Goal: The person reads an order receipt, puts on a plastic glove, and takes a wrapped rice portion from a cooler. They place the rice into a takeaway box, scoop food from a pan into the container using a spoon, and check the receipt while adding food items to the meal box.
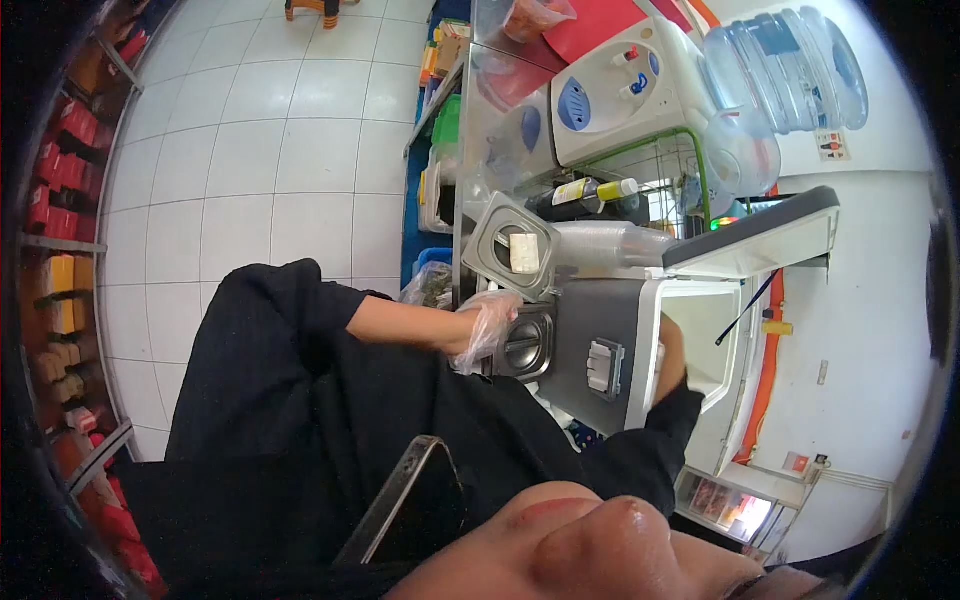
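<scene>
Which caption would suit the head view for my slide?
A gloved hand beside a metal lid; the other forearm inside an open cooler.

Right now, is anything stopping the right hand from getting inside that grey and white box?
Nothing visible does. The box's lid stands open, and the right forearm reaches in through the opening. The box's wall hides the right hand, so I can't tell whether anything blocks it deeper inside.
</scene>
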A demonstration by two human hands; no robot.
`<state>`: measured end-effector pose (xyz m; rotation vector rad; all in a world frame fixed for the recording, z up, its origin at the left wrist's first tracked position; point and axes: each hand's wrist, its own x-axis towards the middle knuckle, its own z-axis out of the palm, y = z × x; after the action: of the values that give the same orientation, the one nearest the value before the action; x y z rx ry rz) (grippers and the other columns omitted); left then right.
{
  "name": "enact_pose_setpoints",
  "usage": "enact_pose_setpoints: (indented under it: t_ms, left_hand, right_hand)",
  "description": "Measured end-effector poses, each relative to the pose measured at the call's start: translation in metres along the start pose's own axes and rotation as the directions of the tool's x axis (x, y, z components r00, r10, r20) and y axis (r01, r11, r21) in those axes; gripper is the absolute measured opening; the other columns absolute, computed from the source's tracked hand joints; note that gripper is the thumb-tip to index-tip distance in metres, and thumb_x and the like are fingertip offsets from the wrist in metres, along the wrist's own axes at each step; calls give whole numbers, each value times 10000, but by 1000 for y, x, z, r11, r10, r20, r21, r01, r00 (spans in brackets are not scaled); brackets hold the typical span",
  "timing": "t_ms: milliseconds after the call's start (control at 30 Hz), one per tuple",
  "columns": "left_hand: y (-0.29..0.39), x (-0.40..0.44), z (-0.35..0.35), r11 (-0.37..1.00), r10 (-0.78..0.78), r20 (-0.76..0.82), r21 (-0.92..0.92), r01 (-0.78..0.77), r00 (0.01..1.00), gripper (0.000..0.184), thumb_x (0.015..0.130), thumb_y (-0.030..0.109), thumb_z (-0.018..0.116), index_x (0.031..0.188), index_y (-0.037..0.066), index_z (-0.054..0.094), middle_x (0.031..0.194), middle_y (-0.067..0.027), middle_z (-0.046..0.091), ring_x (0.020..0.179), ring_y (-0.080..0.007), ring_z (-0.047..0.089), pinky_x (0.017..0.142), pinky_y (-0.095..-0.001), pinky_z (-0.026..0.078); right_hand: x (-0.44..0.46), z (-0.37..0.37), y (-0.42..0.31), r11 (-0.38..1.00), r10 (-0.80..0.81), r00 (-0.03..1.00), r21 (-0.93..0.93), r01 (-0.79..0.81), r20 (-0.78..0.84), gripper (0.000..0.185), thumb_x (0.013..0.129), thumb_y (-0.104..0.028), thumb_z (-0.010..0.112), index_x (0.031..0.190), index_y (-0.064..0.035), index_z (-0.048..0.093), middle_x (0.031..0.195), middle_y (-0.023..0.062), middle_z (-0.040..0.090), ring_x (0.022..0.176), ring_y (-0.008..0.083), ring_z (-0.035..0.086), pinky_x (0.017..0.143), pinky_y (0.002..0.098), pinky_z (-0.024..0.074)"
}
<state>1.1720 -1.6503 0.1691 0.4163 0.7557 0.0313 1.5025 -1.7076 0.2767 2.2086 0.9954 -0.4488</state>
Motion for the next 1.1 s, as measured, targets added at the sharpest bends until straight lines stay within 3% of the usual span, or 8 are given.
enact_pose_setpoints:
  t_ms: [100, 200, 367, 500, 667, 800, 967, 1100]
  left_hand:
    - [12, -18, -18, 995, 83, -158, 76, -72, 984, 295, 860, 404, 524, 686, 166, 501, 537, 39, 439, 429, -95, 374, 377, -274, 278]
    - [34, -56, -44, 976, 152, -192, -126, -178, 969, 282, 863, 391, 514, 693, 167, 500, 548, 28, 430, 456, -98, 385, 386, -284, 272]
    - [35, -92, -134, 946, 200, -337, -179, -271, 920, 295, 816, 356, 552, 613, 167, 451, 548, 11, 417, 460, -137, 367, 410, -328, 280]
    - [20, -138, -221, 921, 175, -479, -229, -315, 860, 310, 819, 385, 553, 615, 173, 454, 483, 26, 401, 399, -123, 331, 380, -315, 254]
    - [29, -263, -324, 834, 159, -599, -344, -431, 785, 320, 837, 414, 550, 647, 163, 495, 455, 51, 396, 347, -96, 317, 319, -289, 211]
    - [27, -303, -400, 450, 469, -628, -436, -780, 621, 283, 851, 358, 543, 679, 134, 528, 454, 29, 457, 333, -102, 438, 276, -254, 322]
    - [55, -363, -488, 242, 590, -581, -534, -810, 560, 243, 852, 336, 550, 722, 131, 536, 482, 22, 484, 339, -118, 450, 270, -273, 354]
    - [88, -420, -530, 180, 581, -659, -468, -865, 477, 239, 858, 339, 541, 735, 134, 540, 492, 26, 482, 332, -121, 436, 274, -276, 364]
  right_hand:
    - [-70, -65, 26, 982, 65, 986, 186, -36, -152, 602, 632, -215, 741, 1151, 26, 553, 1083, 157, 619, 915, 207, 619, 786, 316, 490]
    - [-119, -84, 69, 848, -31, 879, 453, 276, -477, 537, 630, -187, 742, 1093, 20, 564, 1040, 136, 620, 885, 201, 612, 774, 310, 489]
    - [-196, -137, -152, 75, -122, 500, 494, 866, -858, 537, 700, -134, 734, 1160, 23, 507, 956, 75, 599, 890, 169, 575, 785, 282, 463]
    - [-219, -168, -379, -399, -448, 416, 593, 699, -791, 477, 697, -88, 740, 1111, 12, 526, 959, 66, 603, 872, 147, 580, 798, 275, 458]
    - [-281, -191, -558, -484, -680, 127, 573, 661, -722, 446, 678, -102, 758, 1053, -2, 539, 943, 62, 606, 855, 140, 583, 789, 277, 460]
    - [-307, -206, -646, -492, -745, 4, 554, 671, -667, 492, 702, -111, 734, 1124, 11, 513, 963, 93, 608, 879, 185, 594, 808, 297, 470]
    - [-284, -198, -760, -360, -904, 214, 929, 88, -371, 625, 817, -449, 602, 1274, -54, 444, 1168, 178, 562, 1049, 326, 552, 760, 444, 494]
    - [-258, -198, -819, -139, -990, 11, 934, -330, -144, 643, 814, -653, 463, 1107, -84, 535, 965, 134, 595, 825, 287, 569, 679, 410, 471]
